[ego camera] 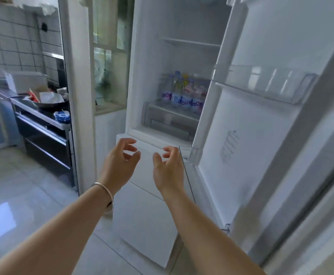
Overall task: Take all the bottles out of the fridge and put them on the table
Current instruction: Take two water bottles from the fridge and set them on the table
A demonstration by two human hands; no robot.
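While both forearms reach forward from the lower edge: left hand (120, 165) and right hand (168, 171) side by side, apart, raised before the closed white lower drawers (148, 205) of the fridge (142, 76). Fingers of each hand loosely curled, palms turned toward one another, nothing grasped, nothing touched. Silver bangle (105, 195) around the left wrist.

Beyond the hands: upper compartment standing wide, its door (261, 135) swung out to the right. Clear door bin (269, 84) high on the inner face; printed label (228, 147) lower down, text too small to read.

Inside the compartment: cluster of bottles (184, 92) upright on the lowest shelf, directly above a translucent grey crisper drawer (168, 120). Clear plastic, blue and yellow caps, pale purple labels with dark lettering; bottles packed touching, exact count not discernible owing to blur. White shelf (192, 43) higher up, bare as far as visible.

Left of the fridge: narrow white pillar (76, 96), then a glazed opening (106, 56) behind it.

Farther left: kitchen counter (41, 114) over dark drawer fronts, bearing a dark pan (49, 104), crumpled papers and a white box (25, 80). Small blue packet (63, 117) near the counter's edge. White tiled wall (13, 40) with dark grout behind. Glossy pale floor tiles (23, 185) below, reflecting light.
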